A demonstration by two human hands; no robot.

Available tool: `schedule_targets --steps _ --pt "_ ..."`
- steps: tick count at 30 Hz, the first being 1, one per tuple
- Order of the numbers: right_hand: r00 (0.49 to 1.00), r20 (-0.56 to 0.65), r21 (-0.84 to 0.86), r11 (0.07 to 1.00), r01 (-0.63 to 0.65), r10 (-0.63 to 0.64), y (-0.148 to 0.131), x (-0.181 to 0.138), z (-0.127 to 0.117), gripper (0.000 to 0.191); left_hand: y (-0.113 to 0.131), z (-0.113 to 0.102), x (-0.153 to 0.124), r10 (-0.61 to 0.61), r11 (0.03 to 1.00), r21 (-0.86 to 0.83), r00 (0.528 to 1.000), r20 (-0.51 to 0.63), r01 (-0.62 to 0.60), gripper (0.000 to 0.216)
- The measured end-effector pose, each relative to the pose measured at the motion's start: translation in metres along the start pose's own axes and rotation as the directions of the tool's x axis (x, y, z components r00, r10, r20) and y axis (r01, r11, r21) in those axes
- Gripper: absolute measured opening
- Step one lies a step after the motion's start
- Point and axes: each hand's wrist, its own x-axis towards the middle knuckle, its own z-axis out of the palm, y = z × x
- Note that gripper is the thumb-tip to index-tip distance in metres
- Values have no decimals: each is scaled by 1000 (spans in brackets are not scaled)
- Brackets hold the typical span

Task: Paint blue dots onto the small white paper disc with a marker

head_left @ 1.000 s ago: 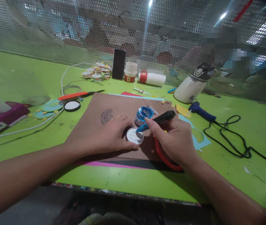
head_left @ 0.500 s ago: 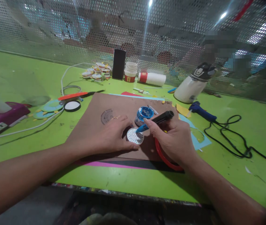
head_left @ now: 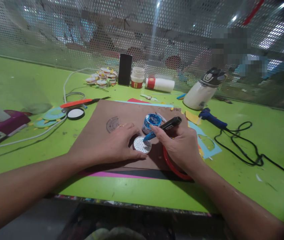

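Observation:
My right hand [head_left: 182,146] is closed around a black pen with a blue tip [head_left: 163,128]. The tip touches a small white disc covered in dots [head_left: 142,144] that lies on a brown sheet [head_left: 121,115]. My left hand [head_left: 113,145] rests on the sheet, its thumb and fingers curved against the disc's left side and holding it in place. Just behind the disc stands a small blue-topped pot [head_left: 151,122]. A red ring [head_left: 172,165] lies under my right hand.
On the green table [head_left: 19,83] lie paper discs [head_left: 54,115], an orange-handled knife [head_left: 81,102], a pink power strip [head_left: 1,125], small cups [head_left: 137,77], a dark phone [head_left: 125,69], a white bottle [head_left: 160,84], a white jug [head_left: 202,91], and a blue glue gun [head_left: 210,117] with black cable [head_left: 247,146]. Mesh screen behind.
The pen tip has shifted slightly left across the disc. The view has shifted a little; both hands stay in place.

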Motion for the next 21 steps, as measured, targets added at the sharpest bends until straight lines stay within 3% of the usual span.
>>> schedule_targets --steps 3,6,12,21 --pt "996 -83 -1 1000 -22 22 -4 2 -3 31 0 0 0 3 1000 -7 1000 -7 -3 47" --pt "982 -189 2 1000 -12 13 -6 4 -8 28 0 0 0 14 1000 -9 1000 -6 -14 47" --pt "997 -68 -20 1000 16 -18 -3 2 -7 29 1 -1 0 -6 1000 -8 1000 10 6 49" --pt "997 -63 -27 999 46 -47 2 2 -3 20 2 0 -1 -13 1000 -1 1000 -3 13 45"
